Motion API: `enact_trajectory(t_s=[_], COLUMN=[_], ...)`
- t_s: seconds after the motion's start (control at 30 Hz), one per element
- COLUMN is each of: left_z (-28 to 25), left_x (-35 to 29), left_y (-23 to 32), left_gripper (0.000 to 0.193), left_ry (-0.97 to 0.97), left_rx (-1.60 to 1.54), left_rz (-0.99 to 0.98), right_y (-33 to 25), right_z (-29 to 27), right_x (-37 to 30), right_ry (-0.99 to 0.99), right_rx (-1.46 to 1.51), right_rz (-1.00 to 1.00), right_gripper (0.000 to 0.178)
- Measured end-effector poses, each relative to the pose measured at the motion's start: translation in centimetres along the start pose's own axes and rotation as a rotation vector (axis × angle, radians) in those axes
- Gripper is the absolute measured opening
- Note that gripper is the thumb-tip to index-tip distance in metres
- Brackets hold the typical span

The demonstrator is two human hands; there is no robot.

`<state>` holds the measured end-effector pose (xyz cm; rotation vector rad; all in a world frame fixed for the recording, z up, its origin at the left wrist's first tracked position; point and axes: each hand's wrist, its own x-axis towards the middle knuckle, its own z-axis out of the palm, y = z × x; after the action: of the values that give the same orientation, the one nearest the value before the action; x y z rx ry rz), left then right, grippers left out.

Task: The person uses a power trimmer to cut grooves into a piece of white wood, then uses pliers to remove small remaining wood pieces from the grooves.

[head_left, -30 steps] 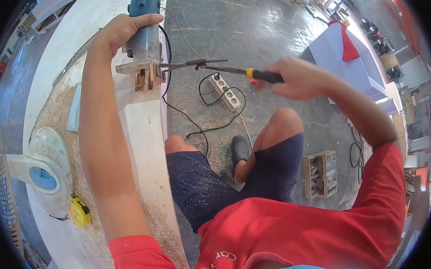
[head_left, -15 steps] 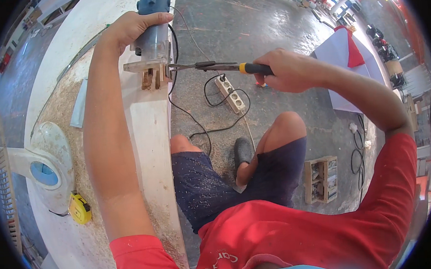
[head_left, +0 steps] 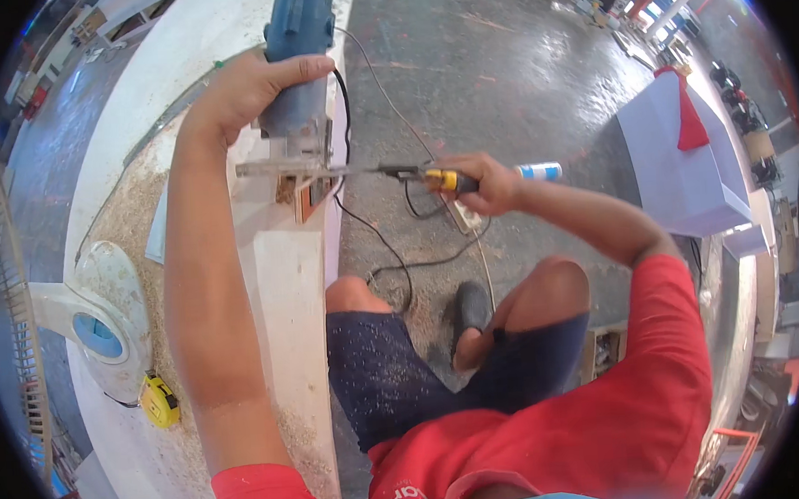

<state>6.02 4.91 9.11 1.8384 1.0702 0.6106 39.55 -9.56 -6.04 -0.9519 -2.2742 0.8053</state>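
Note:
My left hand [head_left: 233, 94] is wrapped round the body of a blue trim router [head_left: 301, 24], thumb laid across its front. The router has a clear plastic base [head_left: 269, 169] and stands at the far edge of a white bench. Under the base sits a small wooden block [head_left: 308, 203] with a reddish-brown face. In my right hand [head_left: 485, 184] is a pair of long-nose pliers [head_left: 402, 172] with black and yellow handles. Their metal jaws reach left to the side of the router's base; what the tips touch cannot be made out.
Sawdust covers the white bench [head_left: 285, 301]. A yellow tape measure [head_left: 159, 402] and a white rounded fitting with a blue opening [head_left: 104, 306] lie left of my arm. Black cables [head_left: 385, 237] and a power strip [head_left: 464, 217] lie on the floor. A white box-like cabinet [head_left: 684, 167] stands right.
My right hand has come closer to the router and its elbow has dropped inward, turning the pliers. The whole view has shifted, and the router appears lower. My left hand keeps its hold.

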Motion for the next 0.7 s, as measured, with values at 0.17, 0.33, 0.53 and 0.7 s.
enact_trajectory(t_s=[0.17, 0.33, 0.53, 0.7], left_z=[0.8, 0.8, 0.0, 0.3], left_x=[0.1, 0.7, 0.2, 1.4], left_y=[0.7, 0.3, -0.2, -0.3], left_gripper=[0.065, 0.059, 0.061, 0.064], left_ry=[-0.018, -0.005, -0.058, -0.071], left_rx=[-0.007, -0.010, 0.035, 0.058], left_rz=[-0.023, -0.010, -0.025, 0.020], right_y=[2.5, -1.2, -15.1, -20.3], right_z=[3.4, -1.0, -8.1, -10.8], right_x=[1.8, -0.8, -0.2, 3.3], right_ry=[0.124, 0.034, -0.235, -0.529], right_rx=[0.092, 0.032, -0.272, -0.528], right_rz=[-0.144, -0.085, 0.364, 0.649], right_gripper=[0.033, 0.039, 0.035, 0.030])
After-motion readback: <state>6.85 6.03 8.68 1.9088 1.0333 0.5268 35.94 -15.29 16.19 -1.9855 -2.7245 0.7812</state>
